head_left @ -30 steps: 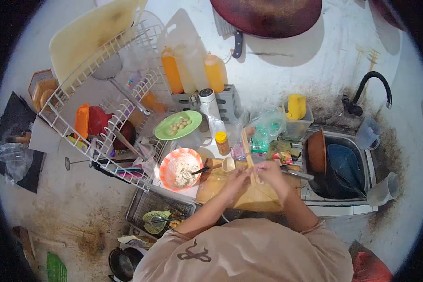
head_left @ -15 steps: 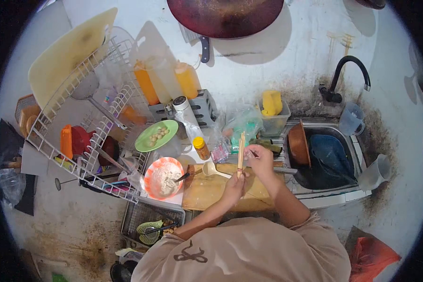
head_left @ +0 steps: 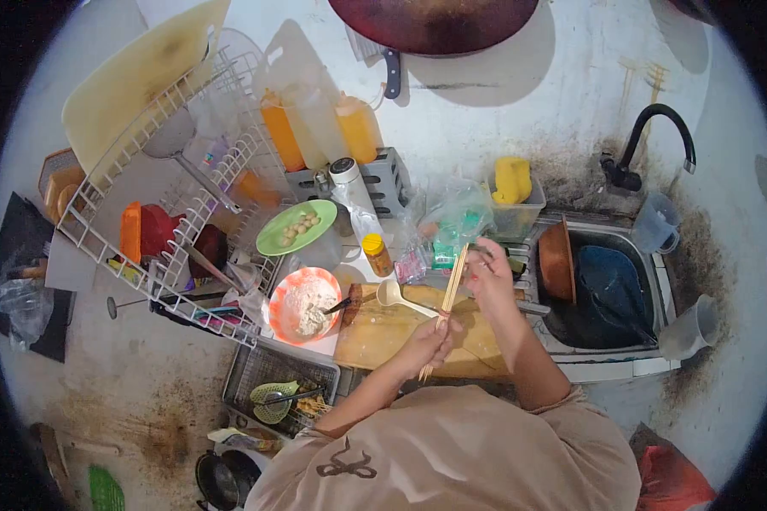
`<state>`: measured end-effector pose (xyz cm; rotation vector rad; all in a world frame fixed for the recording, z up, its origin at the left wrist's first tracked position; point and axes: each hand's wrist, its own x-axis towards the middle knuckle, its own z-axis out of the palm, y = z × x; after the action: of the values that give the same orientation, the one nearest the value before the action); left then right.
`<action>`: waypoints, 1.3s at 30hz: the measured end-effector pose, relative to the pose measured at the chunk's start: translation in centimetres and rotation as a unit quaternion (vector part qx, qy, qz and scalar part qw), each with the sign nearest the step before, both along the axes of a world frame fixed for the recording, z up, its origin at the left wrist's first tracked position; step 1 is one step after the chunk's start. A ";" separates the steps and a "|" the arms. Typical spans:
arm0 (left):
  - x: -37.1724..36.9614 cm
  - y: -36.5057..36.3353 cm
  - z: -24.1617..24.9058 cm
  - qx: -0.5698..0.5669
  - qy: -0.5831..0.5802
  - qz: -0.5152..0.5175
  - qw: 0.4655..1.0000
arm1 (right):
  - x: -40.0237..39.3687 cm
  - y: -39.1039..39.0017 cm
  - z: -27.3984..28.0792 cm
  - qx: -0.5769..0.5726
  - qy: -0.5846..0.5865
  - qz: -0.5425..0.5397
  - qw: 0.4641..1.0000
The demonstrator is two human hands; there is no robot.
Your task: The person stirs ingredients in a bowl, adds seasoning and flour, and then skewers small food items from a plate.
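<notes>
A bundle of thin wooden skewers [head_left: 454,281] stands tilted over the wooden board, its upper ends leaning right. My left hand [head_left: 431,342] is closed around its lower part, with the bottom ends poking out below the fist. A reddish band, perhaps a rubber band, circles the bundle just above that hand. Close to the right of the skewers' upper part is my right hand [head_left: 493,274], its fingers loosely bent and apart, holding nothing that I can see. On the wooden cutting board [head_left: 375,328] rests a cream ladle [head_left: 392,295], its handle running toward the left hand.
An orange-and-white bowl [head_left: 281,294] of floury mix holds a dark-handled utensil. Behind it are a green plate [head_left: 268,241] of small balls and a yellow-capped jar [head_left: 377,260]. A wire dish rack [head_left: 164,288] stands left; the sink [head_left: 596,336] is right, under a black faucet [head_left: 629,162].
The skewers have tipped further right at the top. My right hand has risen slightly and its fingers have loosened. The whole view has shifted a little.
</notes>
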<state>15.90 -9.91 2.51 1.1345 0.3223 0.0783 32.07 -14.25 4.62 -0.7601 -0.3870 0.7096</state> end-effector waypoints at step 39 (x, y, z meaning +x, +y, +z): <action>-2.9 -0.7 1.5 0.069 0.060 -0.011 0.996 | 3.1 -3.1 3.2 0.007 -0.064 0.071 0.995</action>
<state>12.96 -10.65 3.99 1.2827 0.4155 0.0123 35.12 -17.34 7.83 -0.7728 -0.5661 0.7932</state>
